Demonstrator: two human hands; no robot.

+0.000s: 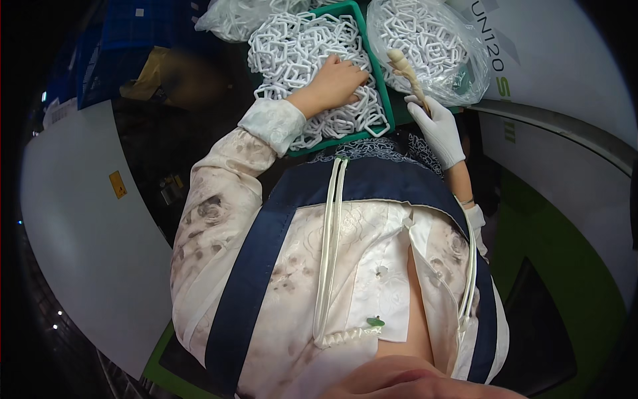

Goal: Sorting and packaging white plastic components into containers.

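My bare left hand (337, 83) rests on a heap of white plastic links (292, 50) inside a green crate (376, 70). Its fingers are apart and bent over the links; whether the tips pinch one is hidden. To the right of the crate, my right hand (438, 130) wears a white glove. It is closed round the lower end of a beige knobbly stick (407, 70), which points up and slightly left. The gripped end is mostly covered by the glove.
A clear plastic bag (458, 80) of similar white links stands right of the crate, and another clear bag (232, 18) lies behind it at left. Blue bins (123, 40) are at far left. White machine housings (86, 219) flank me, with a green panel (551, 226) at right.
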